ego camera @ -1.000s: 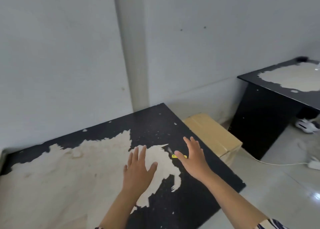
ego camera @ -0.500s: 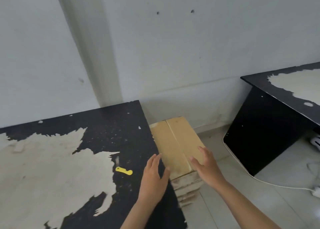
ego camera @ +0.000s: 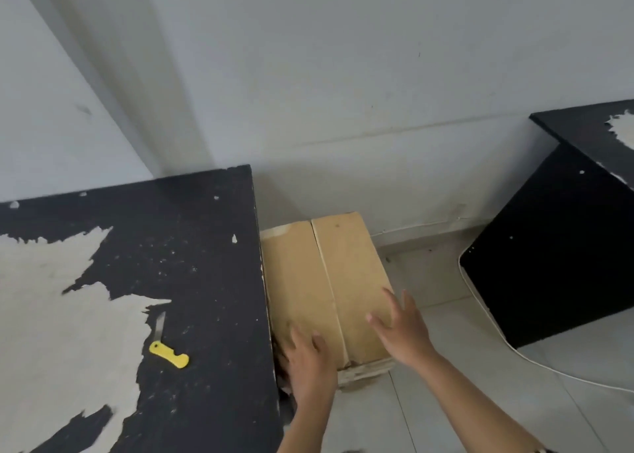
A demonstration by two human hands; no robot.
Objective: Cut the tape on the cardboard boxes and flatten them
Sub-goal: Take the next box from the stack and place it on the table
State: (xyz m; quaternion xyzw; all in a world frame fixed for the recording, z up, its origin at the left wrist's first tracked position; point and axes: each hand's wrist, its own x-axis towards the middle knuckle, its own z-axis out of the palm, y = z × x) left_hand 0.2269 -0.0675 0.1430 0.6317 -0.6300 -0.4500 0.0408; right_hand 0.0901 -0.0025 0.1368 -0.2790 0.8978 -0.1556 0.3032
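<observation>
A stack of brown cardboard boxes (ego camera: 322, 281) sits on the floor in the gap right of the black table (ego camera: 206, 246), its top flaps meeting at a centre seam. My left hand (ego camera: 308, 360) rests open on the near left corner of the top box. My right hand (ego camera: 401, 329) hovers open over the near right edge, fingers spread. A knife with a yellow handle (ego camera: 168, 353) and bare blade lies on the table, left of the boxes, held by neither hand.
A second black table (ego camera: 562, 264) stands to the right with a white cable (ego camera: 487, 322) trailing along its base across the tiled floor (ego camera: 446, 401). A grey wall (ego camera: 377, 92) rises behind the boxes.
The view has swung right from the table to the boxes. Both hands have left the tabletop and reached down onto the top box. The knife stays on the table.
</observation>
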